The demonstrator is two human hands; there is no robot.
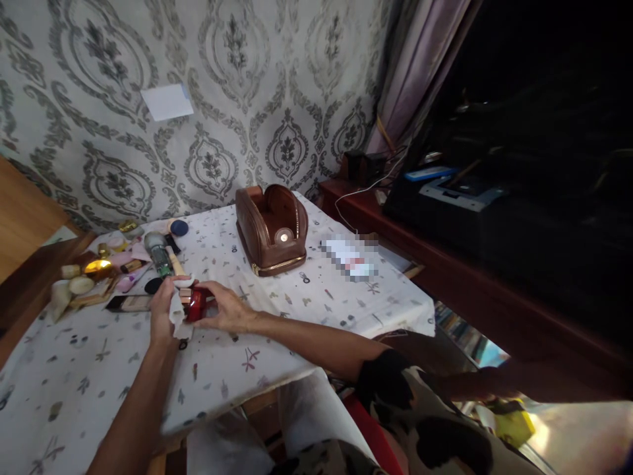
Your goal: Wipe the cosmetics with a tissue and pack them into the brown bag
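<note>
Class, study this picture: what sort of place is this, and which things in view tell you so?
Most likely a room in someone's home. The ornate patterned wallpaper, the pale mauve curtain in the corner and the printed tablecloth all look domestic, though which room it is, I cannot tell.

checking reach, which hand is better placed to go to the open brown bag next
Probably the right hand: it holds the red bottle and is nearer the brown bag. The left hand, with crumpled white material, is farther away.
</note>
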